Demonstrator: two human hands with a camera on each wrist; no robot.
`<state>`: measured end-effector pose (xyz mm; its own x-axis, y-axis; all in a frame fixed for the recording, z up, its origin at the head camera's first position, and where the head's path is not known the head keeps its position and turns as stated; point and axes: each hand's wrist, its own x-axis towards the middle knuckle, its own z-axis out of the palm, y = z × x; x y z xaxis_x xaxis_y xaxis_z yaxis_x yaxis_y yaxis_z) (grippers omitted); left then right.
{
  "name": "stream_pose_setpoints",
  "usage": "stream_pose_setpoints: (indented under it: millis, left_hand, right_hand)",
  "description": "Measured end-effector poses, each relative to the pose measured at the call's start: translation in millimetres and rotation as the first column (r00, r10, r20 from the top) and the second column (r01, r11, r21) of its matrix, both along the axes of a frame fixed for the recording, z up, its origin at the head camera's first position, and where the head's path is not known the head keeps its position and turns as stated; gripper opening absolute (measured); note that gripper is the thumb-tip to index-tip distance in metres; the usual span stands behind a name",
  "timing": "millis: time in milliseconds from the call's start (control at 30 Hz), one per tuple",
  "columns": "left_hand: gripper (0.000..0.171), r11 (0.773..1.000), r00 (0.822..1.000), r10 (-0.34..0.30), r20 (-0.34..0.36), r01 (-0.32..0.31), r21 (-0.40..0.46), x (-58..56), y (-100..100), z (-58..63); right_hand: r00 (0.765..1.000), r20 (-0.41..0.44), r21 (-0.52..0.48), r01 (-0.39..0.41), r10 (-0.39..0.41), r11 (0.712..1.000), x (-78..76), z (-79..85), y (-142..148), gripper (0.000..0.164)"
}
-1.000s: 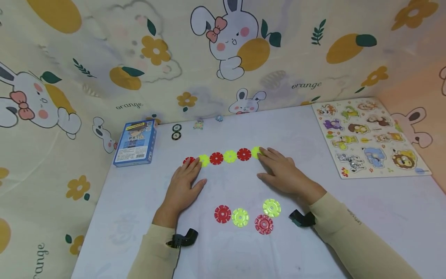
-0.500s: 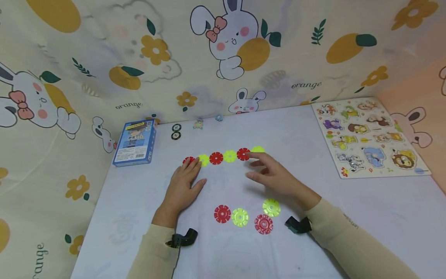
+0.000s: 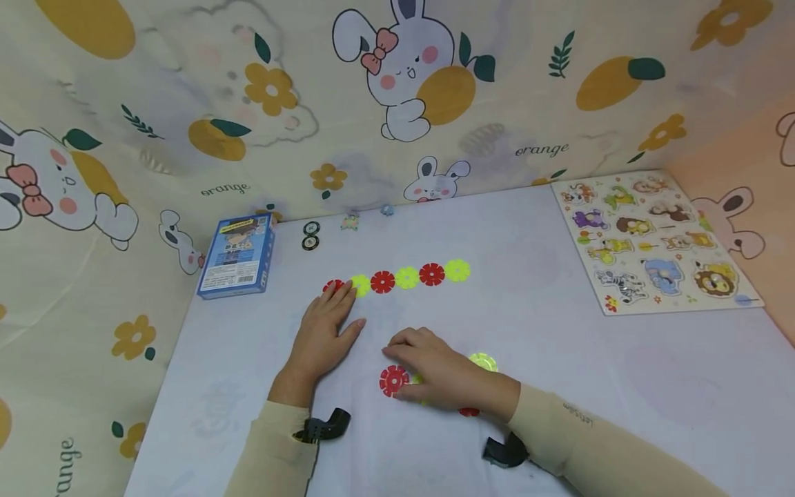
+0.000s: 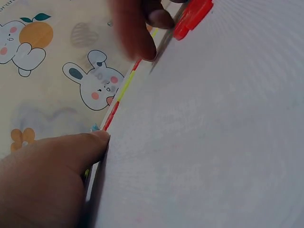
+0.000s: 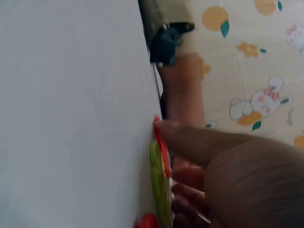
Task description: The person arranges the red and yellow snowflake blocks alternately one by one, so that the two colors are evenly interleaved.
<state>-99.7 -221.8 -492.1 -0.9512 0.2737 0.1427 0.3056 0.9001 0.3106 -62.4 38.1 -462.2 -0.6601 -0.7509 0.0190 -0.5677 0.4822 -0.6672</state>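
In the head view, a row of notched plastic discs in alternating red and yellow-green lies across the table, with a yellow-green disc [image 3: 457,270] at its right end. My left hand [image 3: 323,338] rests flat at the row's left end, fingertips over a red disc [image 3: 332,284] and beside a yellow-green one. Nearer me, my right hand [image 3: 441,373] reaches over the loose discs, thumb and fingers spread around a red disc [image 3: 393,380]. The right wrist view has the thumb tip right at that red disc, near a yellow-green disc [image 5: 159,185]. Another yellow-green disc [image 3: 483,362] is partly hidden behind this hand.
A blue box [image 3: 237,255] stands at the back left. Beside it lie two small black rings [image 3: 310,235] and small figures [image 3: 350,221] by the wall. An animal puzzle board [image 3: 652,245] lies at the back right. Printed cloth [image 3: 348,103] hangs behind the table.
My right hand has lifted from the right end of the row and moved down and left to the loose discs near me. The left hand stays in place.
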Motion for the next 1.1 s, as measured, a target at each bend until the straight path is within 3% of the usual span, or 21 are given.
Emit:
stream_pose_setpoints:
  millis: [67,200,333,433,633,733,900,1100]
  left_hand:
    - [0.067,1.0,1.0,-0.001,-0.007,0.001,0.001,0.3,0,-0.1]
    - [0.067,1.0,1.0,0.0,-0.011,0.0,0.009,0.8,-1,0.2]
    - [0.067,1.0,1.0,0.005,-0.01,-0.005,0.011,0.7,-1,0.2]
    - [0.067,1.0,1.0,0.006,-0.003,-0.006,0.009,0.8,0,0.9]
    - [0.066,1.0,1.0,0.005,0.008,-0.005,0.009,1.0,1,1.6]
    - [0.066,1.0,1.0,0.004,0.008,-0.004,0.01,1.2,1,1.6]
    - [0.066,1.0,1.0,-0.002,0.004,0.002,0.019,0.9,1,2.1]
    - [0.067,1.0,1.0,0.002,0.018,-0.002,0.006,-0.4,0,2.1]
  right_hand:
    - [0.999,-0.053,0.017,0.005,-0.004,1.0,1.9,-1.5,-3,0.055]
    - [0.999,-0.044,-0.003,0.017,-0.017,1.0,2.2,-2.5,-4,0.04]
    - [1.0,0.018,-0.04,0.011,-0.01,0.999,1.2,-1.6,-4,0.039]
    - [0.996,0.089,-0.073,0.034,-0.028,0.997,0.5,2.5,-2,0.049]
    - [0.965,0.221,-0.152,0.179,-0.143,0.972,-12.3,18.7,10,0.051]
    - [0.933,0.267,-0.174,0.294,-0.243,0.94,-25.5,25.2,23,0.045]
    - [0.851,0.306,-0.126,0.48,-0.426,0.868,-55.5,24.2,57,0.019]
    - [0.728,0.325,-0.094,0.66,-0.603,0.745,-89.1,11.5,105,0.02]
